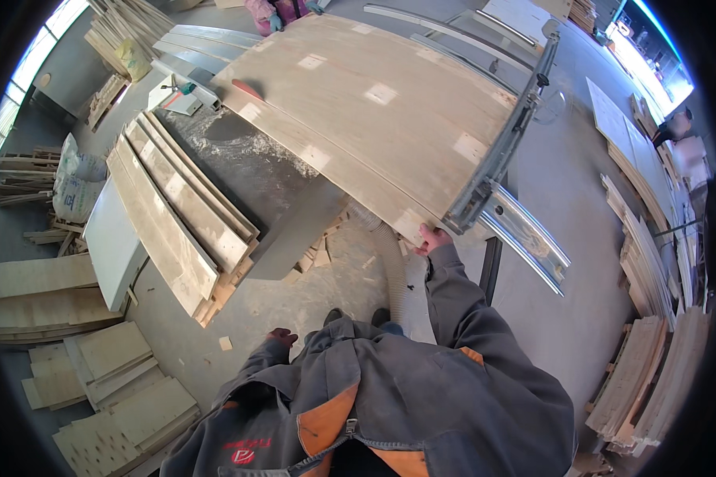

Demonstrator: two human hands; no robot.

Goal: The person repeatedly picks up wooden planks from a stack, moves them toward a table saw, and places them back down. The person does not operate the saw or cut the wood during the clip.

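A: Start on your left. What is your left hand (282, 335) doing?

B: It hangs low beside your grey jacket, fingers loosely curled and holding nothing. Beyond it, farther to your left, a stack of long plywood strips (179, 215) lies on the concrete floor (294, 294), and small offcuts (314, 258) are scattered just ahead of that hand.

A: And between your hands?

B: A ribbed dust hose (391, 266) runs down to the floor, closer to your right hand than to your left.

A: Your right hand (433, 238)?

B: It is closed on the near corner of the large plywood sheet (374, 103), fingers wrapped over the edge. The sheet stretches away from that hand, up and to your left, lying flat on the saw tabletop (239, 155), where sawdust shows beside it.

A: Anything right of that hand?

B: A metal guide rail (509, 143) runs along the sheet's right edge, just beside your hand. Well apart to the right, stacks of cut boards (652, 366) sit on the floor.
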